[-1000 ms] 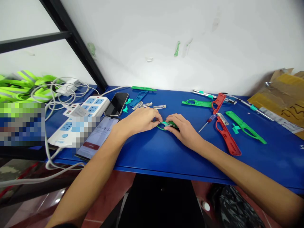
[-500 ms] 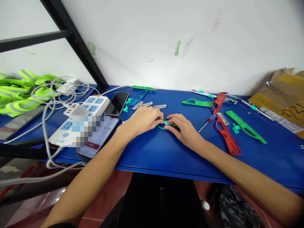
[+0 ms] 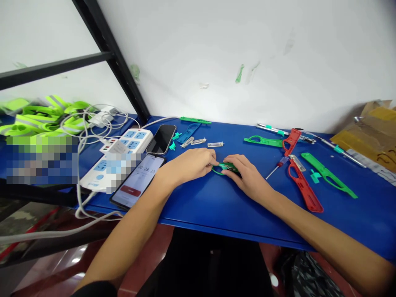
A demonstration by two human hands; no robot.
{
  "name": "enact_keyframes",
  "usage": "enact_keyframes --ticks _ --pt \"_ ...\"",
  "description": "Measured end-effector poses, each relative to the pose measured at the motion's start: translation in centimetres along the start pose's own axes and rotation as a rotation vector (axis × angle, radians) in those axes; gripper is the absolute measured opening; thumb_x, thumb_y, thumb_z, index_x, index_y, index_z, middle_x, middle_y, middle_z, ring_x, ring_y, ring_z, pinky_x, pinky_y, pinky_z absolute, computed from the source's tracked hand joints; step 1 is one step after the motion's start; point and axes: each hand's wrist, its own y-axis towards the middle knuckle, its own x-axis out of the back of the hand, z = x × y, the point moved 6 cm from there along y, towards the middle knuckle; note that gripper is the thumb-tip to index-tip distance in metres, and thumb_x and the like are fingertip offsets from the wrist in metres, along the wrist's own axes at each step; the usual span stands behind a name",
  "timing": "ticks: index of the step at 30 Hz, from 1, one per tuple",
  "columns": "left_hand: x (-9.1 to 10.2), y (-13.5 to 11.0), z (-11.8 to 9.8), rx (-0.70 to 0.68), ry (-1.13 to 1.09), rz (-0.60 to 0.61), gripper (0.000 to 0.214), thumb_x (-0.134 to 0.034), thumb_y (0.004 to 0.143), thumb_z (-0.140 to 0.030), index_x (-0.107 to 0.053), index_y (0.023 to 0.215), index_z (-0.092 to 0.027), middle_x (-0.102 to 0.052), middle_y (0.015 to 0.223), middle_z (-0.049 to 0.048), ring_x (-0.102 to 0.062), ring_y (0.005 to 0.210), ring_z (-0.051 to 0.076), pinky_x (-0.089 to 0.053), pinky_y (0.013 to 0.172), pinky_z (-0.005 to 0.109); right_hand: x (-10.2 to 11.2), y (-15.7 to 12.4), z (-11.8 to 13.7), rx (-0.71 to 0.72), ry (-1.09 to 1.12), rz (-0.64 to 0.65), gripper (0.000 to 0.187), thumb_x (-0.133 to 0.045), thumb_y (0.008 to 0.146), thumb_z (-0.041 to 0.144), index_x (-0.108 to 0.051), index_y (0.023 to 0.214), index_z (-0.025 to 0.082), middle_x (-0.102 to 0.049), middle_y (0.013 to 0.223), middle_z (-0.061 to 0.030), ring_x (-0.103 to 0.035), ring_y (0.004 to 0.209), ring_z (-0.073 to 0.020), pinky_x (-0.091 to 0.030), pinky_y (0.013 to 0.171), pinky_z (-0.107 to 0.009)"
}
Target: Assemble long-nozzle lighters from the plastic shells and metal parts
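Observation:
A green lighter casing half (image 3: 218,171) lies low over the blue table between my hands, with a teal trigger piece in it. My right hand (image 3: 247,175) grips its right part with thumb and fingers, hiding much of it. At the casing's left end my left hand (image 3: 198,163) has its fingers pinched together; whatever is between them is hidden. Just beyond my left hand lie several clear lighter tanks (image 3: 215,144). To the right of my right hand are a screwdriver (image 3: 281,162), a red casing half (image 3: 305,187) and a green casing half (image 3: 328,175).
A white power strip (image 3: 136,142), cables and two phones, one a black phone (image 3: 161,139), occupy the left side. Metal lighter tubes (image 3: 343,152) lie at the back right before a cardboard box (image 3: 368,134). A black shelf post (image 3: 123,74) rises at the left.
The camera view has shifted, so everything appears lower and slightly to the right. My left fingers have drawn back a little from my right hand, showing more of the green casing.

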Motion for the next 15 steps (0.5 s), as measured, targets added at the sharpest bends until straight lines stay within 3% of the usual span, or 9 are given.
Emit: enact_keyframes --ticks 6,15 --pt "0.1 0.9 0.5 0.055 -0.050 -0.006 0.020 -0.068 0.102 -0.020 -0.086 0.111 -0.020 -0.081 0.119 0.0075 -0.076 0.103 0.022 -0.053 0.087 0.034 0.1 0.0 0.1 -0.016 0.013 0.027 0.021 -0.059 0.112 0.036 -0.073 0.126 0.029 -0.074 0.128 -0.0119 -0.070 0.116 -0.0320 -0.060 0.102 -0.056" --pt "0.4 1.7 0.2 0.034 0.024 -0.084 0.022 -0.063 0.095 -0.012 -0.083 0.088 -0.019 -0.083 0.097 0.0043 -0.074 0.080 0.020 -0.051 0.082 0.034 0.0 0.2 0.0 -0.033 -0.018 0.044 0.018 -0.059 0.113 0.034 -0.071 0.123 0.026 -0.076 0.127 -0.0114 -0.071 0.116 -0.0299 -0.056 0.106 -0.054"
